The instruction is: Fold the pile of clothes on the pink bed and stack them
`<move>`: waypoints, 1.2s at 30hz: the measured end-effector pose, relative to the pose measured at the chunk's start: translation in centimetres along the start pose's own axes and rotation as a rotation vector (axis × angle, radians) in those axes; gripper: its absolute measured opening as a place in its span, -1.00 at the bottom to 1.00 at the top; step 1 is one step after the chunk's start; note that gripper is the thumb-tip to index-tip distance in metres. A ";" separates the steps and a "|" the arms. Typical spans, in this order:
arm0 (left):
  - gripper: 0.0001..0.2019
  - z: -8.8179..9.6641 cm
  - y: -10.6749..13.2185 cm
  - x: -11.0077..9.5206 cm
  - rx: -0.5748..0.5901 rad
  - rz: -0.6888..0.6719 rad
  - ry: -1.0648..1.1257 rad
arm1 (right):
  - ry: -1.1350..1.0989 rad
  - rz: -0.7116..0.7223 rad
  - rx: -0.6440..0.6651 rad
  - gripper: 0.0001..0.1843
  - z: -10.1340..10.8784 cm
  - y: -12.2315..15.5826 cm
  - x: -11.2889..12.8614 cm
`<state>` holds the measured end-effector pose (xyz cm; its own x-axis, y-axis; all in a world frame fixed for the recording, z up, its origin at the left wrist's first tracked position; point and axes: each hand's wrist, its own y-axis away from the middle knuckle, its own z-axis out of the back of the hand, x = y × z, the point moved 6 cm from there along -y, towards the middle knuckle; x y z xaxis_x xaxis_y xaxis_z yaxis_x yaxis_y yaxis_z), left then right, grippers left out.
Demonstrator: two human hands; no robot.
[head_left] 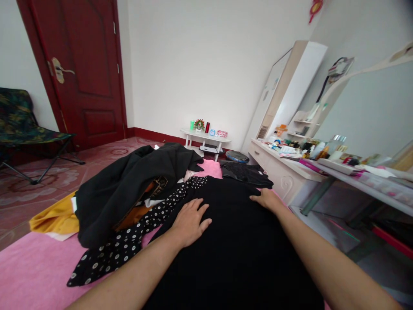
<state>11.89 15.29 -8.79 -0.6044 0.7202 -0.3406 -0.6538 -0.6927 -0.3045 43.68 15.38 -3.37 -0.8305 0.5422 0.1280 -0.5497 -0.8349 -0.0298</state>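
Chair far left on the floor, red door behind it, closed. Pink bed fills the lower frame. Yellow cloth at the bed's left edge, partly under a crumpled black jacket. Dotted cloth runs diagonally from near left up to far right, its right edge touching the black garment.

Left hand released, flat, palm down, fingers spread, pointing away and a bit right, resting on the black garment near its left edge. The garment lies spread flat on the bed, centre to right, long axis running from the person away toward the far end of the bed. Can't tell which end is the top.

Right hand also released and flat, palm down on the garment's far right corner, fingers pointing left. Hands well apart.

Dark cloth lies just past the garment. White side table against the back wall. Cluttered counter at right, beside the bed.
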 end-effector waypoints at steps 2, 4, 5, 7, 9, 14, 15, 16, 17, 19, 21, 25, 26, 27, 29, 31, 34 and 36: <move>-0.48 1.0 0.0 0.0 -0.115 0.013 0.048 | -0.019 0.172 -0.234 -0.51 2.5 3.6 2.5; -0.46 2.6 0.2 0.0 -0.303 0.023 0.073 | -0.018 0.530 -0.470 -0.64 4.5 9.8 5.9; -0.44 3.4 0.3 0.0 -0.396 0.023 0.068 | -0.007 0.767 -0.498 -0.69 4.8 13.5 7.5; -0.40 4.5 0.5 0.3 -0.530 0.027 0.025 | 0.043 1.235 -0.407 -0.67 4.0 20.8 9.3; -0.37 4.6 0.4 0.9 -0.562 0.048 -0.039 | 0.029 1.463 -0.374 -0.68 3.6 25.5 8.4; -0.44 2.4 -0.4 3.0 -0.412 0.165 -0.154 | -0.349 0.801 -0.591 -0.63 4.2 20.6 -3.0; -0.45 2.0 -0.4 3.1 -0.380 0.171 -0.163 | -0.409 0.606 -0.560 -0.65 3.5 18.5 -6.1; -0.46 1.7 -0.5 3.2 -0.354 0.169 -0.168 | -0.466 0.440 -0.468 -0.67 2.3 16.6 -8.9; -0.45 1.5 -0.5 3.2 -0.332 0.159 -0.170 | -0.548 0.304 -0.322 -0.68 0.8 15.1 -11.3; -0.45 1.4 -0.6 2.9 -0.295 0.139 -0.171 | -0.748 0.127 -0.021 -0.54 -2.2 13.7 -14.4; -0.44 1.5 -0.6 2.7 -0.260 0.139 -0.169 | -0.912 0.074 0.181 -0.29 -4.0 14.1 -14.8; -0.44 1.6 -0.6 2.4 -0.174 0.146 -0.172 | -1.007 0.174 0.382 0.04 -4.2 16.4 -10.0; -0.45 1.6 -0.6 2.4 -0.156 0.149 -0.171 | -1.013 0.230 0.412 0.05 -3.8 17.0 -8.4; -0.46 1.5 -0.5 2.4 -0.143 0.152 -0.170 | -1.014 0.297 0.435 0.03 -3.4 17.4 -6.8; -0.48 1.3 -0.5 2.6 -0.127 0.162 -0.169 | -0.999 0.427 0.466 -0.02 -2.3 18.1 -4.7; -0.51 1.1 -0.6 2.9 -0.118 0.168 -0.177 | -0.980 0.485 0.552 -0.05 -1.7 18.5 -4.2; -0.55 0.9 -0.6 3.1 -0.129 0.166 -0.198 | -1.037 0.365 0.726 -0.18 -1.6 18.4 -6.0; -0.55 0.8 -0.7 3.1 -0.134 0.161 -0.207 | -1.099 0.254 0.699 -0.40 -1.5 17.8 -7.5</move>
<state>10.07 17.99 -8.89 -0.7846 0.5837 -0.2091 -0.4845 -0.7876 -0.3808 39.95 -3.40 -6.39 -0.2157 0.2826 0.9347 0.0458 -0.9532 0.2988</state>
